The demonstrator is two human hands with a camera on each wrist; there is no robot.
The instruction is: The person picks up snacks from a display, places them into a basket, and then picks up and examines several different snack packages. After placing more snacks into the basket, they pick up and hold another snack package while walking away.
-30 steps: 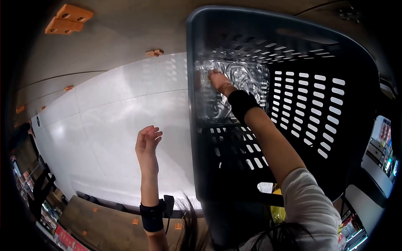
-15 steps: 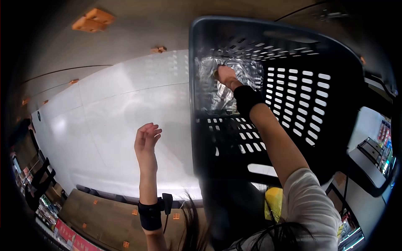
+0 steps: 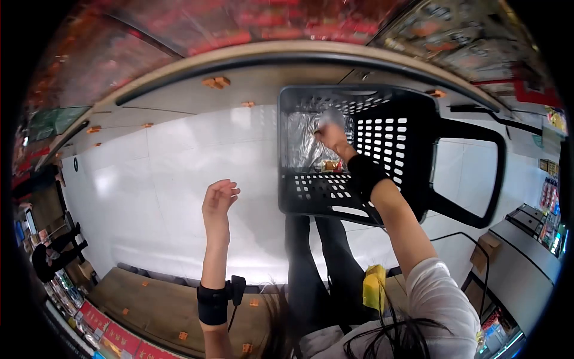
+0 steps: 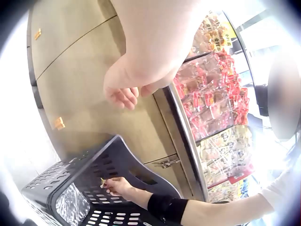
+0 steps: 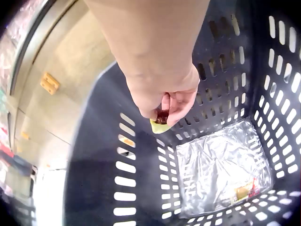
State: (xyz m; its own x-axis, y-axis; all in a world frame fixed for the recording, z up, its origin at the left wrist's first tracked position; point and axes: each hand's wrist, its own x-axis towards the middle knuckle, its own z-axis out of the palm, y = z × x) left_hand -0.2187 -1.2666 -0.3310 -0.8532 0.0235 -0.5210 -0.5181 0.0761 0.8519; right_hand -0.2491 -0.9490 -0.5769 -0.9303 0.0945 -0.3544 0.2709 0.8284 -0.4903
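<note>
The right hand (image 3: 332,136) is over the inside of a black slotted basket (image 3: 388,140). In the right wrist view its fingers pinch a small packet (image 5: 161,123), yellow-green and dark red. A crinkled silver sheet (image 5: 225,165) covers the basket's bottom, and a small red and gold packet (image 5: 245,189) lies near one edge of it. The left hand (image 3: 220,196) hangs in the air to the left of the basket, holding nothing, its fingers loosely bent.
Shelves of red-packaged goods (image 4: 207,94) stand above wooden cabinets (image 4: 84,84) with orange fittings. The basket's large handle (image 3: 499,173) juts out to the right. A yellow object (image 3: 374,287) is by the person's legs, and a cable runs at the right.
The head view has tilted up, bringing the shelves into sight and making the basket look smaller. The right hand has risen from the basket's bottom. The left hand has barely changed.
</note>
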